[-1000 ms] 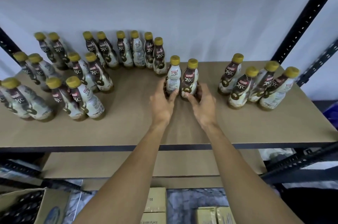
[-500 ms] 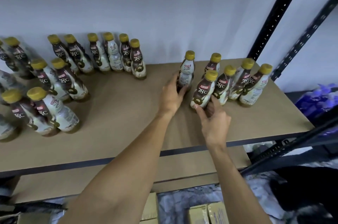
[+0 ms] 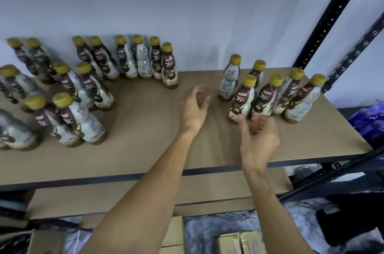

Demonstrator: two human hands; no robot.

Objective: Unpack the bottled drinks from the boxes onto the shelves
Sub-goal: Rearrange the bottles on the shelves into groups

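- Both hands have released their bottles: left hand hovers, fingers loosely spread, beside the white-backed bottle.
- Right hand, fingers half-curled, has its thumb tip at the base of the front bottle.
- Both stand upright on the shelf, at its right end.

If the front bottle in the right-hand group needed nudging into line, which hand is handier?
Probably the right hand: its fingers sit right at the base of the front bottle, holding nothing. The left hand hovers open over bare shelf, farther from it.
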